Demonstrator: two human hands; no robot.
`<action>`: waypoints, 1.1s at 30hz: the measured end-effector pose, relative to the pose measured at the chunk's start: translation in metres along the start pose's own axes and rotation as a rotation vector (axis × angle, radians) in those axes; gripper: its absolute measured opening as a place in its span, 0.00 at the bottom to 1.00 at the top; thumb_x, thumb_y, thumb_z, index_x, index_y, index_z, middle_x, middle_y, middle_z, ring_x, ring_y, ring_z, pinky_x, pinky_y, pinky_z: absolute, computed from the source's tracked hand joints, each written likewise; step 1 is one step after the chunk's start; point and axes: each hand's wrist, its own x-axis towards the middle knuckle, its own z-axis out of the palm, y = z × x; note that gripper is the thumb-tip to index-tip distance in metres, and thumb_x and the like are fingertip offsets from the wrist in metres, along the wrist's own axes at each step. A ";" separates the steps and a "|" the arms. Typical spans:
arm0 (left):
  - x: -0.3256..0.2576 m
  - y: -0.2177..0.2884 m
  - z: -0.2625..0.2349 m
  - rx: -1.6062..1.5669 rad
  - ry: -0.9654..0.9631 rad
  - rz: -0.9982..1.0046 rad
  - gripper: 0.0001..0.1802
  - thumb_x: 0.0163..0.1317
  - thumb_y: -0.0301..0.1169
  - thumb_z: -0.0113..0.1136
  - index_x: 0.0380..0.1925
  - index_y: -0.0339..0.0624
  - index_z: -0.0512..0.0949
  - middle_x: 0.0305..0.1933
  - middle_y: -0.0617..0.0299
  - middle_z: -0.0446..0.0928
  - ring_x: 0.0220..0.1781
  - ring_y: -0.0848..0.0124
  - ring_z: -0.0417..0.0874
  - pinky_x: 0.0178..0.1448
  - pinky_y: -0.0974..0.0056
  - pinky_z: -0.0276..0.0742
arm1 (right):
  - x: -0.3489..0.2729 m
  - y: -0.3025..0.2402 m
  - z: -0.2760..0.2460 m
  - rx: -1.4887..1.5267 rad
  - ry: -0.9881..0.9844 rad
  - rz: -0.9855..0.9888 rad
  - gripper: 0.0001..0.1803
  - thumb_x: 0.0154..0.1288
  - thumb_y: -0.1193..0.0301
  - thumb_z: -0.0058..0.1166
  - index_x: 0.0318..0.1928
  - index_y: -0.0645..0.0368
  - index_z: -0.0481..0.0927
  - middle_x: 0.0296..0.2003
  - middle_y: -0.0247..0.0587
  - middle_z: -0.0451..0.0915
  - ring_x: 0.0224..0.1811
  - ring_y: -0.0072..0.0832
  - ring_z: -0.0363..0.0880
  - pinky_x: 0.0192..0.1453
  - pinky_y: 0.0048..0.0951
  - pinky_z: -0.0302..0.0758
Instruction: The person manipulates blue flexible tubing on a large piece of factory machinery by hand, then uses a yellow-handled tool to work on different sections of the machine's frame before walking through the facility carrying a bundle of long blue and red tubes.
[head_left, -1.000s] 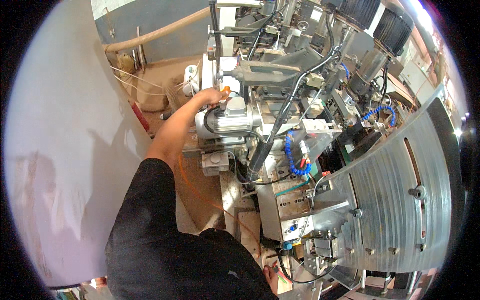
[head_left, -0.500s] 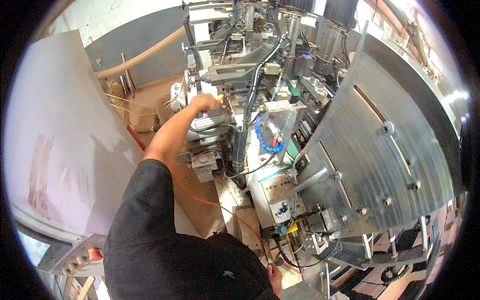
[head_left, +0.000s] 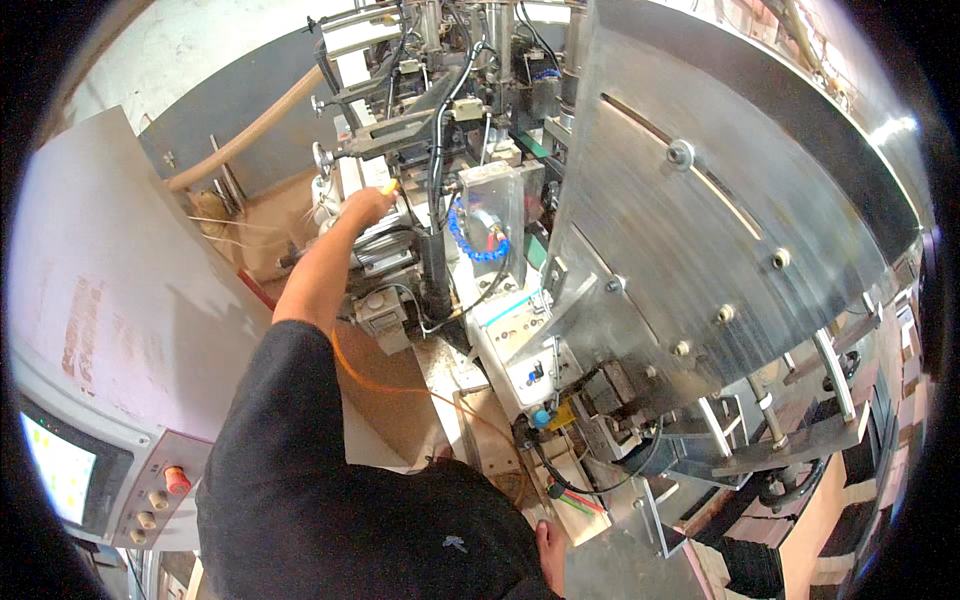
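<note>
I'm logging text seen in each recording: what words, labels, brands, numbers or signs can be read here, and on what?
None can be read in this view.
Screen at lower left: lit, its marks too blurred to read.
Control panel beside it: any labels are too small.
Black shirt: a small pale emblem, no legible letters.
Orange-yellow tool in the left hand: no lettering visible.

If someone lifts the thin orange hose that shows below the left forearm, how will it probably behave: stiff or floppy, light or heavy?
The orange hose will probably be rather floppy, because it sweeps in a loose curve. It is likely light for its length, since it looks slender.
</note>
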 end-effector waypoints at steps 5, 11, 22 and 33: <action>-0.134 -0.005 0.092 -0.184 0.203 -0.143 0.39 0.67 0.65 0.37 0.39 0.37 0.80 0.37 0.36 0.81 0.45 0.43 0.82 0.49 0.43 0.76 | -0.023 -0.001 -0.007 0.107 -0.009 0.261 0.23 0.75 0.55 0.41 0.39 0.66 0.76 0.25 0.44 0.71 0.31 0.27 0.68 0.38 0.32 0.69; -0.217 0.019 0.158 -0.231 0.125 -0.216 0.36 0.67 0.63 0.41 0.41 0.36 0.75 0.35 0.39 0.81 0.43 0.43 0.83 0.47 0.44 0.76 | -0.039 -0.032 -0.042 0.056 0.002 0.228 0.25 0.75 0.54 0.43 0.42 0.68 0.77 0.28 0.43 0.76 0.34 0.29 0.73 0.43 0.29 0.70; -0.190 0.039 0.184 -0.285 -0.060 -0.345 0.39 0.66 0.65 0.38 0.43 0.38 0.82 0.45 0.43 0.82 0.51 0.49 0.82 0.55 0.48 0.75 | -0.044 -0.026 -0.052 -0.014 0.060 0.313 0.25 0.73 0.52 0.45 0.44 0.64 0.79 0.28 0.48 0.79 0.33 0.32 0.77 0.39 0.33 0.71; -0.236 0.014 0.186 -0.271 -0.034 -0.474 0.40 0.65 0.66 0.39 0.41 0.37 0.83 0.46 0.44 0.82 0.52 0.49 0.82 0.53 0.50 0.76 | -0.050 -0.001 -0.048 0.197 -0.060 0.287 0.23 0.74 0.54 0.44 0.39 0.64 0.78 0.27 0.36 0.77 0.34 0.24 0.72 0.40 0.30 0.70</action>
